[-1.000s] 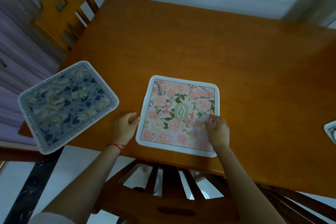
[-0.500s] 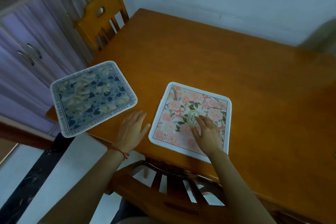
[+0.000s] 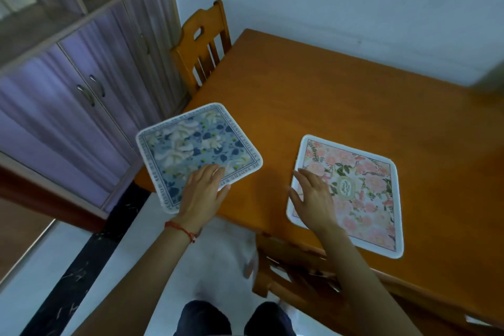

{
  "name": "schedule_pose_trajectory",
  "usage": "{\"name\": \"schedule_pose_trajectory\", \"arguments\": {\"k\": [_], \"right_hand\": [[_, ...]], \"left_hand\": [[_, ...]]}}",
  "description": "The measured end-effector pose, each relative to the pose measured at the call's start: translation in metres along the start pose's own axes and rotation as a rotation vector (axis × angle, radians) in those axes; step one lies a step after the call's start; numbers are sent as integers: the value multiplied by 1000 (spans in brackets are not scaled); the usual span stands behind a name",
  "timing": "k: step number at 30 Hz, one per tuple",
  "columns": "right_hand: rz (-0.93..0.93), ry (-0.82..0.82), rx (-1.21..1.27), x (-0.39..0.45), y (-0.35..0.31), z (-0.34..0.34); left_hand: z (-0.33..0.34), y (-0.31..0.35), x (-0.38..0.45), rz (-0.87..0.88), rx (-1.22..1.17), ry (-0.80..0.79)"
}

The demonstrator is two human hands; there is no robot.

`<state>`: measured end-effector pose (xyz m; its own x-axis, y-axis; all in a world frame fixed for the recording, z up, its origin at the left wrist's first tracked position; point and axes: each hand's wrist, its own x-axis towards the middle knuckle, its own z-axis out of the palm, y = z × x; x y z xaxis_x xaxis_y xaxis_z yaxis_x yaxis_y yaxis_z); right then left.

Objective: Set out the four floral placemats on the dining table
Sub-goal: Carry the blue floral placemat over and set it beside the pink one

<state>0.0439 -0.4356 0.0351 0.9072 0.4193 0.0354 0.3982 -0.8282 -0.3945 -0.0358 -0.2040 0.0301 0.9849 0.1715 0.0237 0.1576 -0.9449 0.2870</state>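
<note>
A blue floral placemat (image 3: 196, 150) lies skewed on the left corner of the wooden dining table (image 3: 327, 95), with part of it hanging past the edge. My left hand (image 3: 203, 194) is on its near right corner, fingers on top and thumb at the mat's edge. To the right, a pink floral placemat (image 3: 362, 191) lies flat near the table's front edge. On its left border rests my right hand (image 3: 313, 199), palm down, fingers spread and holding nothing. No other placemat is in view.
A wooden chair (image 3: 201, 43) stands at the table's left end by the wall. Another chair's back (image 3: 294, 267) is tucked under the front edge below my right arm. A purple-fronted cabinet (image 3: 68, 90) fills the left side. My legs stand on the pale floor.
My left hand has moved from the table edge onto the blue placemat's corner. My right hand slid from the pink mat's middle to its left border. The view swung left.
</note>
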Motion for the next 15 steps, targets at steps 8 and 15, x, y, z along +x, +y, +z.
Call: {"name": "schedule_pose_trajectory", "arguments": {"k": [8, 15], "right_hand": [[41, 30, -1, 4, -75, 25], [39, 19, -16, 20, -94, 37]], "left_hand": [[-26, -78, -1, 82, -26, 8], [-25, -106, 17, 116, -16, -17]]}}
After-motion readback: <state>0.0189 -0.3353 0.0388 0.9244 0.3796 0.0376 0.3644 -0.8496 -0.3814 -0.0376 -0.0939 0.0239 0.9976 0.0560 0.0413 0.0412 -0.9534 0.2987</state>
